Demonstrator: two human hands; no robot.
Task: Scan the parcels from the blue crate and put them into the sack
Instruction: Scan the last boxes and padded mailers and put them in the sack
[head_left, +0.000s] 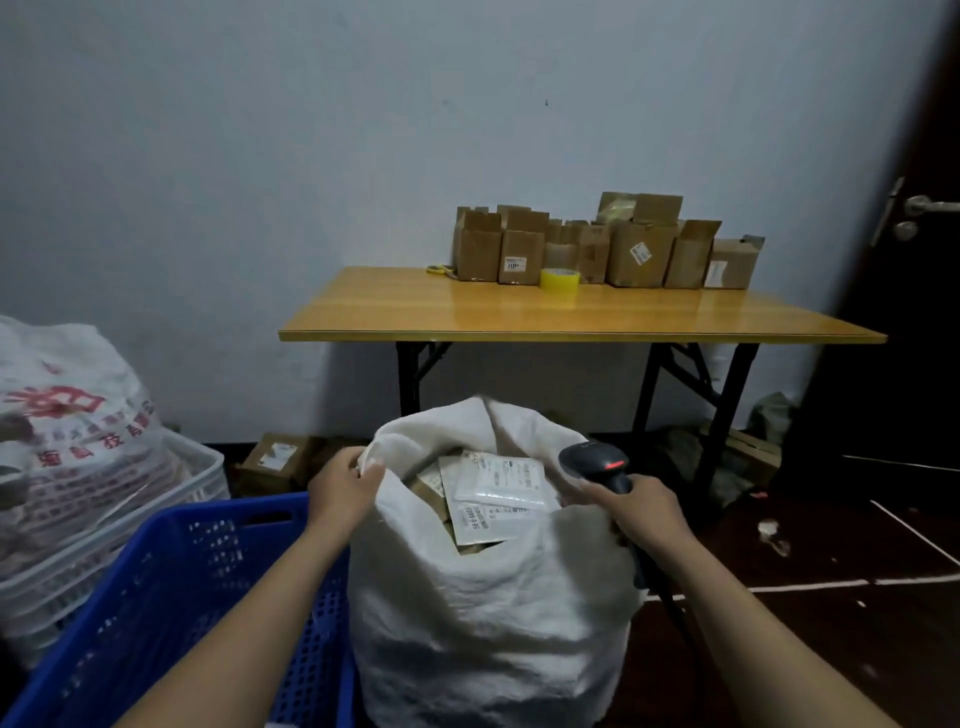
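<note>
A full white woven sack (488, 613) stands on the floor in front of me, its mouth open. Several flat parcels (498, 486) with white labels lie at the top of it. My left hand (345, 488) grips the sack's left rim. My right hand (631, 512) holds a black barcode scanner (597, 465) by its handle at the sack's right rim, its red window facing up. The blue crate (171, 597) sits at the lower left, touching the sack; my left forearm crosses over it and its inside is mostly hidden.
A white crate (130, 525) with a printed plastic bag (67, 415) stands at the far left. Behind the sack is a yellow folding table (571, 312) with cardboard boxes (602, 249), a tape roll (560, 280) and scissors (440, 269). A dark door (914, 260) is at right.
</note>
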